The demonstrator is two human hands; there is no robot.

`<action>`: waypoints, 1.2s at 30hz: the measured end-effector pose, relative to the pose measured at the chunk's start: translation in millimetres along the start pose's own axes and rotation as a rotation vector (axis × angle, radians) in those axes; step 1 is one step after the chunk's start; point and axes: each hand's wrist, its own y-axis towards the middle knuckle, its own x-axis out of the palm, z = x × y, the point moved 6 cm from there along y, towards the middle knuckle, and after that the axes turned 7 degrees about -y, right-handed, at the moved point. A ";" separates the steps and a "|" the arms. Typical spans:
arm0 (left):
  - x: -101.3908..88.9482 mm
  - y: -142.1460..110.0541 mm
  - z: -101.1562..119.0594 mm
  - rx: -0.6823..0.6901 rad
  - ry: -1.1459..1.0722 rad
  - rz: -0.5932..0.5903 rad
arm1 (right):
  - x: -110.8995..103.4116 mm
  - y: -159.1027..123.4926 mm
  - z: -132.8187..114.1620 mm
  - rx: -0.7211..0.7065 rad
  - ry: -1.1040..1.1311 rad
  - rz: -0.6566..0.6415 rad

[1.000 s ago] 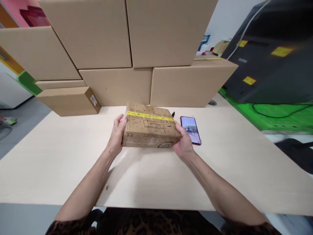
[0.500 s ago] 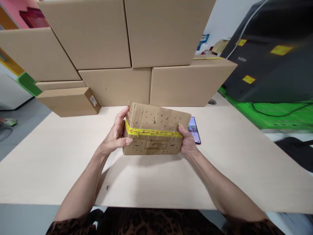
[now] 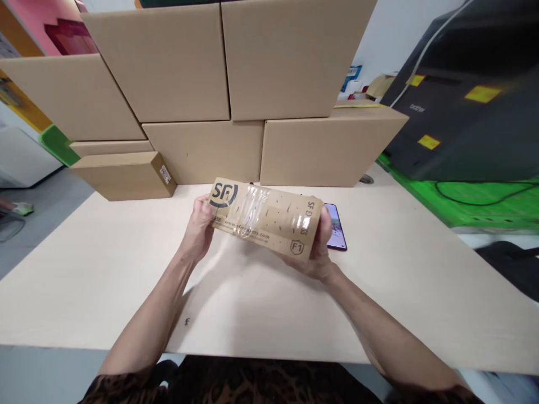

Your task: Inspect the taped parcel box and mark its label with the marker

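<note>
Both hands close on the ends of one small cardboard parcel [image 3: 264,224]: the left hand [image 3: 199,230] wraps its left end, the right hand [image 3: 319,253] cups the right end from below, each grip shut firmly on the cardboard. The parcel is held just above the bench [image 3: 105,264], tilted down to the right. The face toward the camera bears a printed logo, a web address and glossy clear tape. Half a second ago a yellow tape band faced the camera; the parcel has since been turned and that band is out of sight. One phone [image 3: 337,234] lies behind the right hand. Seven larger cartons [image 3: 202,151] are stacked at the bench's far edge.
</note>
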 end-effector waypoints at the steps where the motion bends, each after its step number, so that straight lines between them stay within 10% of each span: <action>1: -2.6 0.4 -2.7 -0.009 -0.003 0.044 | 1.2 -0.8 2.3 0.006 0.003 -0.018; 8: -3.2 -3.4 -10.5 0.119 0.030 0.085 | 9.2 -8.0 -0.4 0.145 0.210 -0.080; 15: 19.0 -25.8 15.6 0.474 0.264 -0.004 | 15.7 -7.3 -0.5 0.328 0.451 0.218; 25: 21.0 -27.5 25.5 0.645 0.359 -0.205 | 23.7 -8.2 29.2 0.825 0.661 0.034; 32: 27.6 -30.1 8.2 0.443 0.291 -0.181 | -6.2 9.7 11.3 0.522 0.459 0.225; 36: 27.5 -20.7 -6.4 0.148 0.086 -0.211 | -6.0 13.5 -15.0 0.315 0.378 0.129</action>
